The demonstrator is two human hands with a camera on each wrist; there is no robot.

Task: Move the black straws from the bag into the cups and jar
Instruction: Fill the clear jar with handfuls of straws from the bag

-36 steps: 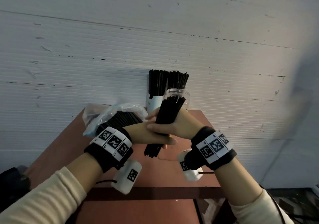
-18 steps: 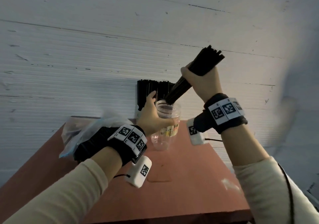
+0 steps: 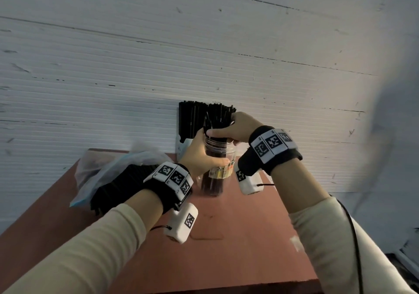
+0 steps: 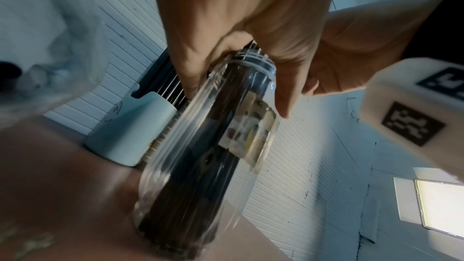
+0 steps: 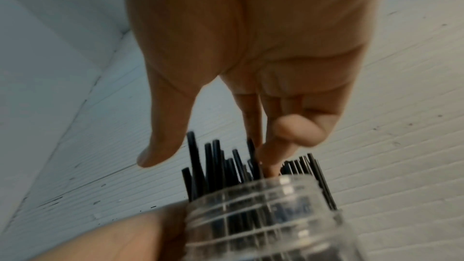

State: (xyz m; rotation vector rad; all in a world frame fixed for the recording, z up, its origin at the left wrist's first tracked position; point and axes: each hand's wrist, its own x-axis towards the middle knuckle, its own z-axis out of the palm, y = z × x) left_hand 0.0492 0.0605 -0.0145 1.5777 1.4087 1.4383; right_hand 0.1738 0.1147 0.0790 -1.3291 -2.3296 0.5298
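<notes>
My left hand (image 3: 204,155) grips a clear plastic jar (image 3: 218,149) by its neck and holds it tilted on the table; the left wrist view shows the jar (image 4: 200,166) leaning on its base edge. A bundle of black straws (image 3: 212,185) stands inside the jar. My right hand (image 3: 226,128) hovers over the jar mouth (image 5: 263,215). Its fingers (image 5: 271,158) reach down among the straw tops (image 5: 213,158), and the thumb stays off them. To the left lies the clear bag (image 3: 127,160), with more black straws (image 3: 118,187) in it.
A white cup (image 3: 182,145) full of black straws (image 3: 195,116) stands against the white wall behind the jar, with a second straw bundle beside it. The reddish table (image 3: 238,237) ends just right of my right forearm and at the near edge.
My right hand came down from head height and the straw bundle slid into the jar. My left hand left the bundle, took the jar and now tilts it.
</notes>
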